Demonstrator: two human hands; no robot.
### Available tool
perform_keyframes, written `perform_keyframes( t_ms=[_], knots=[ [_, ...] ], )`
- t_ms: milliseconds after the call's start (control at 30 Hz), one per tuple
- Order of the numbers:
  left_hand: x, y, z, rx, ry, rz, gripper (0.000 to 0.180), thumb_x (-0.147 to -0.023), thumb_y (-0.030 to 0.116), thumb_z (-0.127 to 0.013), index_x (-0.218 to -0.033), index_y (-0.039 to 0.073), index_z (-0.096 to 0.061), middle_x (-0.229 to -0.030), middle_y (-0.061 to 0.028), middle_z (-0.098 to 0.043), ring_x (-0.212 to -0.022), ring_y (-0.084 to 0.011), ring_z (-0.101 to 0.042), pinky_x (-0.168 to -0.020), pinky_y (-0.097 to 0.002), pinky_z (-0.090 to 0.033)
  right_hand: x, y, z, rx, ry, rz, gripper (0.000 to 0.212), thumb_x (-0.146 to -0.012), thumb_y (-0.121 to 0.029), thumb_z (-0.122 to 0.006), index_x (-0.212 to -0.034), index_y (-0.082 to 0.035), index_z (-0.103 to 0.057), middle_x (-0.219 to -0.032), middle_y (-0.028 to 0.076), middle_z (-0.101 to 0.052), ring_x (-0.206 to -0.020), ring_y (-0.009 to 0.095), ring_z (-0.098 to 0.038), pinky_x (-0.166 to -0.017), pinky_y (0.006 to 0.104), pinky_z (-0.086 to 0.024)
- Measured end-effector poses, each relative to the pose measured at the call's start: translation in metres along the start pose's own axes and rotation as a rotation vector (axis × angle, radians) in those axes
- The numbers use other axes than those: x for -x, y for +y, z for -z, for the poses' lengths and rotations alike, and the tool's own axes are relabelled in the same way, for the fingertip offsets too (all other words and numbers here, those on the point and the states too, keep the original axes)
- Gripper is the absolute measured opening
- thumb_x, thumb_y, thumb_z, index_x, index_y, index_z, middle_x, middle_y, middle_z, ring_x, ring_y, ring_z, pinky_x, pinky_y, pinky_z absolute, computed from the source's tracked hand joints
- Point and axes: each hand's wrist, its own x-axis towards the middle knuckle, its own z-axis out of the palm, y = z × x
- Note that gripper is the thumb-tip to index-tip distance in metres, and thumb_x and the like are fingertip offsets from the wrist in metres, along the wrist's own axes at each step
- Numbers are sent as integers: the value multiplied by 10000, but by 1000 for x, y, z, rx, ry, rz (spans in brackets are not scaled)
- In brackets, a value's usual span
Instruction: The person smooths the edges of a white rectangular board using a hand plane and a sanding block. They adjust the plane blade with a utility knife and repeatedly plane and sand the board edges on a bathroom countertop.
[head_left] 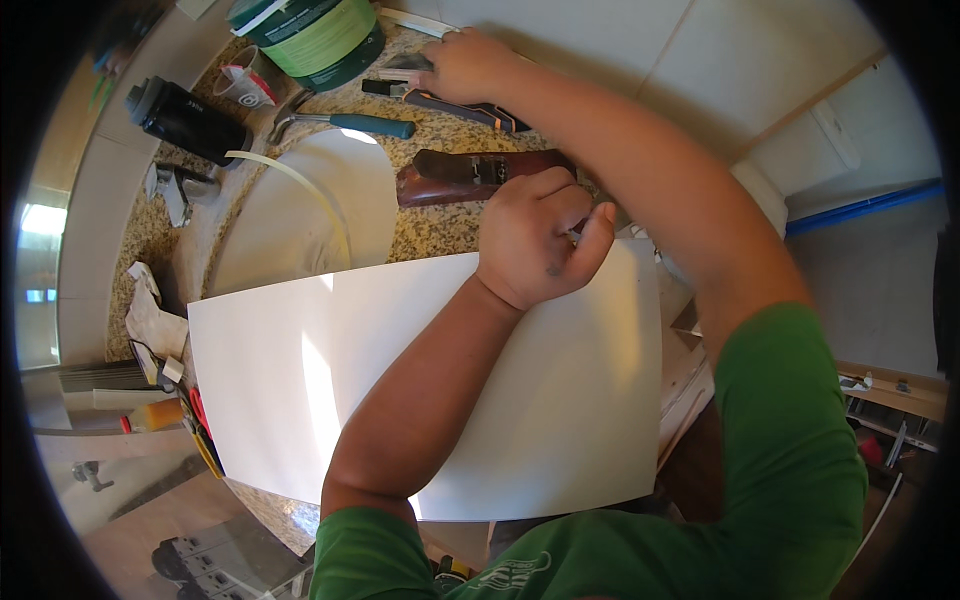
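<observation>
Across the countertop in front of me lies a large white board (pixel 560 420). My left hand (pixel 540 238) is closed above its far edge, thumb lifted; a small pale bit shows in the curled fingers, too hidden to name. Just beyond it rests a dark reddish-brown, block-like thing (pixel 425 185) with a black top. At the back, my right hand (pixel 468 66) reaches leftward with bent fingers around or against a flat grey piece (pixel 408 62); its kind is unclear. Beside that hand lies a black and orange tool (pixel 455 106), and a hammer (pixel 370 124) with a teal handle is nearby.
A green bucket (pixel 325 50), a paper cup (pixel 248 82) and a black bottle (pixel 190 122) stand at the back left. A pale curved strip (pixel 310 188) arches over a whitish rounded area. Crumpled cloth (pixel 155 312) sits by the board's left edge. A wall closes the far right.
</observation>
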Motion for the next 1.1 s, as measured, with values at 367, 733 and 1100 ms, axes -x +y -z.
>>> perform_keyframes(
  t_ms=[367, 733, 1100],
  knots=[
    [2, -9, -5, 101, -149, 158, 97, -776, 78, -697, -716, 42, -631, -710, -127, -584, -643, -349, -596, -590, -445, -500, 41, 22, 72, -678, -42, -182, 753, -985, -512, -559, -1602, -122, -375, -1585, 249, -430, -1461, 438, -403, -1230, 384, -294],
    [-3, 13, -16, -285, -603, 48, 224, -841, 193, -770, -1022, 62, -750, -931, -81, -699, -958, -309, -607, -892, -418, -454, 342, 23, 90, -1349, 321, -942, 487, -1015, -422, -542, -1200, 18, -637, -1081, 101, -673, -942, 206, -651, -836, 356, -533],
    [-7, 16, -20, -227, -796, 180, 290, -976, 307, -685, -1066, 45, -771, -886, -89, -720, -895, -271, -589, -852, -393, -429, 310, 39, 55, -1067, 268, -619, 496, -953, -470, -651, -1009, 22, -672, -901, 113, -650, -875, 196, -617, -810, 346, -495]
  ],
)
